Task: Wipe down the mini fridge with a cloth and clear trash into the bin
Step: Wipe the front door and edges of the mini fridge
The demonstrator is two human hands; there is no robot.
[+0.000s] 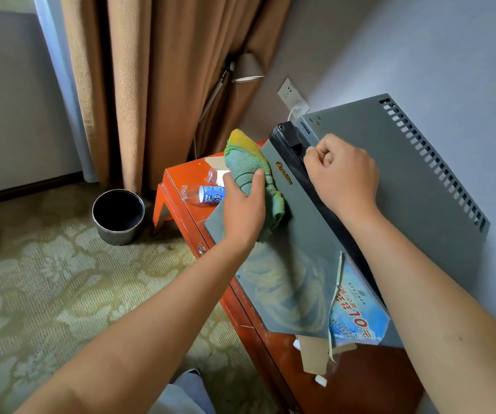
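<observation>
A grey mini fridge [390, 162] stands on an orange-red cabinet [181, 186], its door [297, 264] facing left toward me. My left hand [242, 209] presses a green and yellow cloth [248, 165] flat against the upper part of the door. My right hand [342, 177] is curled around the black top edge of the door at the handle recess. Two empty plastic bottles [203, 194] lie on the cabinet top just left of the cloth. A black round bin [118, 216] stands on the carpet to the left of the cabinet.
A torn blue paper sticker [357, 312] hangs from the door's lower corner, with cardboard scraps [315, 354] on the cabinet below it. Brown curtains [151, 85] and a floor lamp [245, 70] stand behind. A wall socket [291, 95] holds the fridge's plug.
</observation>
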